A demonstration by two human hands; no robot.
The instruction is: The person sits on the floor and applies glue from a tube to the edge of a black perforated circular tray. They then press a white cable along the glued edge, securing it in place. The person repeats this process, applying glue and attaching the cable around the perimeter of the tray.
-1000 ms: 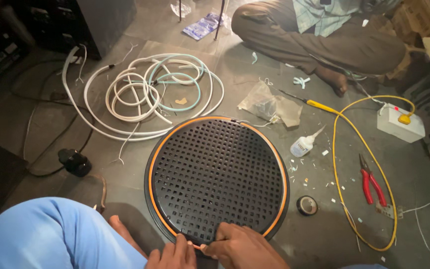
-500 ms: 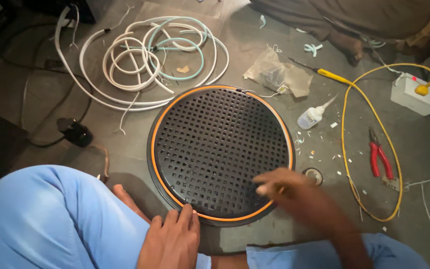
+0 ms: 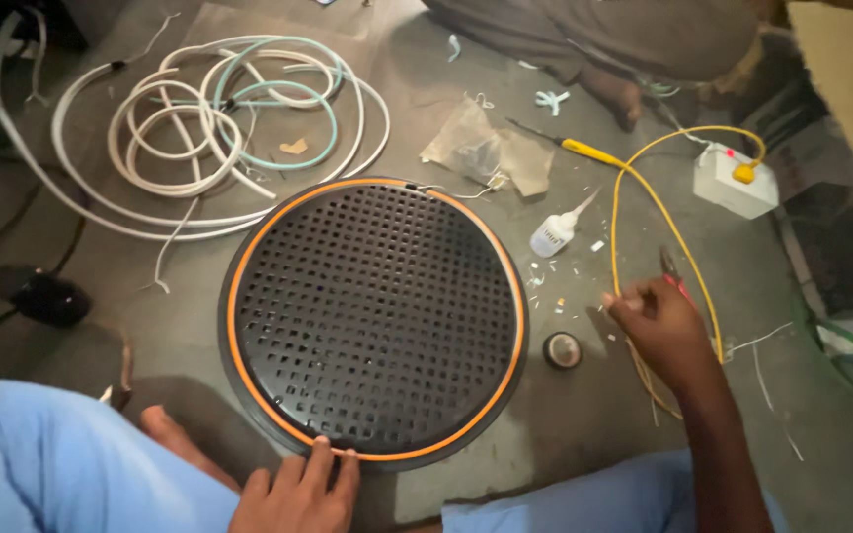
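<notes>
Since half a second ago the right hand (image 3: 661, 318) has left the grille and gone out to the right, where its fingers now curl over the red-handled pliers (image 3: 670, 274) lying beside the yellow wire (image 3: 634, 202); whether it already grips them cannot be told. At far left a black plug (image 3: 41, 296) lies on the grey floor (image 3: 150, 296), with coils of white and pale green cable (image 3: 219, 128) above it. Lower down, the left hand (image 3: 293, 494) rests with fingers together, pressing on the near rim of the round black perforated grille (image 3: 377, 316), which lies flat on the floor in the middle of the view. An orange strip (image 3: 234, 296) appears seated around nearly the whole rim, so the fitting looks close to done, with only the ends left to finish. Right of the grille stand a small black tape roll (image 3: 562, 349) and a white glue bottle (image 3: 552, 235); beyond them lie a crumpled plastic bag (image 3: 486, 148), a yellow-handled screwdriver (image 3: 584, 151) and a white socket box (image 3: 733, 183). Another person's foot (image 3: 624, 99) shows at top.
</notes>
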